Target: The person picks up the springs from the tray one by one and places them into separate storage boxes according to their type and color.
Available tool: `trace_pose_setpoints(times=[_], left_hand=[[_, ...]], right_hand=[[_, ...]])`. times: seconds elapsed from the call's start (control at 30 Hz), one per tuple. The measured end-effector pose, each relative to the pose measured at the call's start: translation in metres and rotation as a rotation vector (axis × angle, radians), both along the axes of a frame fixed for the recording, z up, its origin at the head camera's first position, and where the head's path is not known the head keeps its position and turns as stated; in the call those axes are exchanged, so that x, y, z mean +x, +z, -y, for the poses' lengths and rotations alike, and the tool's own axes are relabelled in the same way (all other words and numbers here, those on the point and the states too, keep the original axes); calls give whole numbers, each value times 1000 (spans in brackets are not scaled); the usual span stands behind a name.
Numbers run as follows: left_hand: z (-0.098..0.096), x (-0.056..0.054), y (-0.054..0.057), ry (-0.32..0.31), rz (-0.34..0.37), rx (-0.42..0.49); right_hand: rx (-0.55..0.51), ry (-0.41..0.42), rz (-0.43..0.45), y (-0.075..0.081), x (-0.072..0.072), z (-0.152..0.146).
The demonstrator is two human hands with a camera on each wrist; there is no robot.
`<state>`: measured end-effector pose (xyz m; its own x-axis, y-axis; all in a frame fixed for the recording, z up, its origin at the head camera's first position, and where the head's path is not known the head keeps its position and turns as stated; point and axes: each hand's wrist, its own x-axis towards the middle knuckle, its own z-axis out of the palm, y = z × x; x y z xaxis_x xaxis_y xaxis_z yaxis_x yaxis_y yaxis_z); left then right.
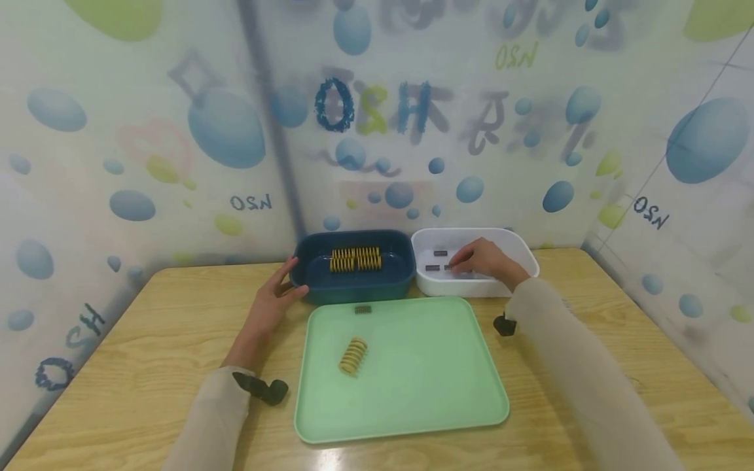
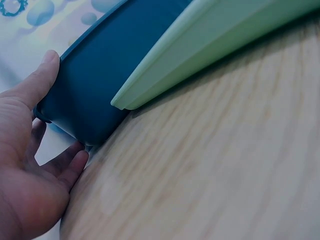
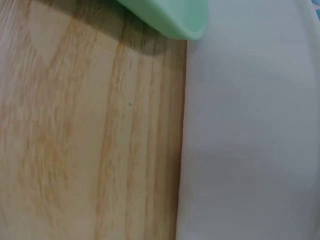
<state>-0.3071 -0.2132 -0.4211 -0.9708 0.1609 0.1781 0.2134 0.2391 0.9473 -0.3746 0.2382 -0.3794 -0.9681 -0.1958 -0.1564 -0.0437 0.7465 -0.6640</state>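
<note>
My left hand (image 1: 274, 303) rests against the left end of a dark blue bin (image 1: 353, 292), thumb and fingers spread on it. Inside that bin stand several yellow coil springs (image 1: 356, 259) in two rows. Reaching into the white bin (image 1: 453, 288), my right hand (image 1: 484, 257) pinches a small dark spring (image 1: 448, 267) near the bin floor. Two more small dark springs, one farther back (image 1: 440, 253), lie beside it. A green tray (image 1: 424, 366) in front carries a yellow spring (image 1: 353, 356) and a small dark spring (image 1: 362, 309). The right wrist view does not show the right hand.
The bins stand side by side at the back of the wooden table (image 1: 194, 314), close to a patterned curtain (image 1: 235, 216). Near the bins' front walls lies the tray's far edge. A black strap (image 1: 262, 388) sits on the left wrist.
</note>
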Motion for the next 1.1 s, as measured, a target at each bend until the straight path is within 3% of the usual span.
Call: trace_pose_setpoints(times=[1.1], left_hand=[[-1,-1,-1,0,-2,16]], right_hand=[[107,20,0,-1,0,7]])
